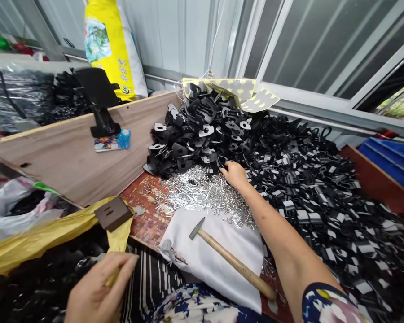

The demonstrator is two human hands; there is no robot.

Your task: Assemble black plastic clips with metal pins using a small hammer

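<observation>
Black pieces [207, 112], heaped at far centre. Nearest: left hand [99, 287], loosely curled at near left, yellow sliver between thumb and finger; cannot tell whether gripped. Farther right, hammer [234, 259] on pale cloth [182, 229]. Beyond, loose metal pins [202, 190] (slippery, likely, quick to scatter). Right hand [235, 174] at far edge of pins, fingertips down among black pieces; cannot tell if grasping one. Probably light, thin, bendy, smooth, hardly fragile. Best pinched singly by a flat rim.

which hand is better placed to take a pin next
Probably the right hand: it is already at the silver pins, while the left hand is farther away, by the near yellow bag.
</observation>
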